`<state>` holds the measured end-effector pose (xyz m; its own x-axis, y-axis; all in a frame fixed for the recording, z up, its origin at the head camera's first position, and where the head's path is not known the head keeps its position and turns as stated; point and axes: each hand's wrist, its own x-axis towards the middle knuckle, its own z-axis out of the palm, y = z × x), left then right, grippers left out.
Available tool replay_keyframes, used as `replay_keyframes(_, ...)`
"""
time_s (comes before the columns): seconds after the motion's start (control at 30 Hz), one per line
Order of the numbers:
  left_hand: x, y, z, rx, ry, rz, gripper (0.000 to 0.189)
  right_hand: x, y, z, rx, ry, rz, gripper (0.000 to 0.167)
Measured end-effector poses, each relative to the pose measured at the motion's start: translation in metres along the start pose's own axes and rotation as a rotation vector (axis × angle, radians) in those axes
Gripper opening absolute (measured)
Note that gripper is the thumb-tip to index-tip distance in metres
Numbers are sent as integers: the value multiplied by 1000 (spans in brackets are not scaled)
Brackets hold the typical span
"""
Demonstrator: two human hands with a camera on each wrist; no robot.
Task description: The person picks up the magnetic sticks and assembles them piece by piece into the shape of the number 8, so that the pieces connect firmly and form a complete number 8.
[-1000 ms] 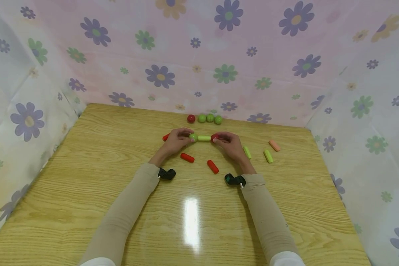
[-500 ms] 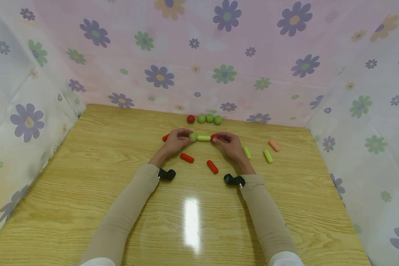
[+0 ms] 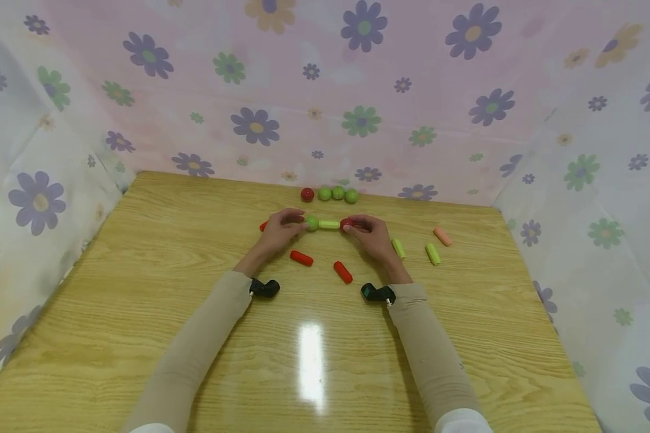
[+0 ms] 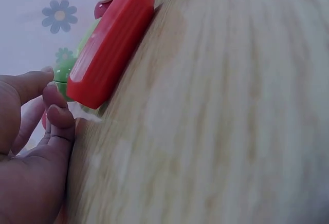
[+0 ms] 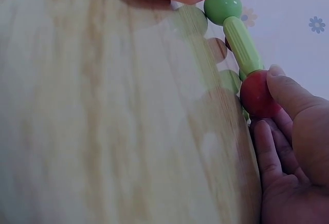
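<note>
A yellow-green ridged rod point(image 3: 328, 225) lies between a green ball point(image 3: 311, 224) and a red ball point(image 5: 257, 94), in one line with both. My right hand point(image 3: 372, 236) pinches the red ball between thumb and fingers. My left hand point(image 3: 281, 231) is beside the green ball's left side, fingers loose, fingertips at its edge; whether they still touch it is hard to tell. The left wrist view shows a red rod point(image 4: 110, 49) in front of the green ball, hiding much of the line.
Behind the hands, a red ball point(image 3: 307, 194) and a row of green balls point(image 3: 338, 193) stand by the flowered cloth. Red rods point(image 3: 301, 258) lie nearer me on the wooden table point(image 3: 222, 361). Yellow-green rods point(image 3: 433, 254) and an orange rod point(image 3: 442, 236) lie at right.
My left hand has loosened from the green ball and drawn slightly left. The right hand keeps its pinch on the red ball. The head view has shifted a little.
</note>
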<state>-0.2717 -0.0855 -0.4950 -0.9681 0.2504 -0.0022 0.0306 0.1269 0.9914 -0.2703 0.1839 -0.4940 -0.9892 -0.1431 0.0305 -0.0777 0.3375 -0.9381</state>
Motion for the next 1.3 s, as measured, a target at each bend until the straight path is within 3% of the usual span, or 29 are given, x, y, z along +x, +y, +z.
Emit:
replay_keyframes(0.3,-6,1,-4,-6,-12,-22,44,-2,-4,3,1,-8,1,36)
replay_keyframes(0.5,-15,3,-9,52,-28,-42,51,-3,-4,3,-31,-12,10,37)
replay_keyframes(0.77,-30,7,-16,140,-144,-20,46,-4,-3,1,-21,-9,18,38)
replay_keyframes(1.03,-39,9,-19,147,-219,9,47,-3,-1,1,-19,-13,29,40)
replay_keyframes(1.3,-44,10,-17,225,-241,2,48,-14,-33,-2,-7,-33,39,37)
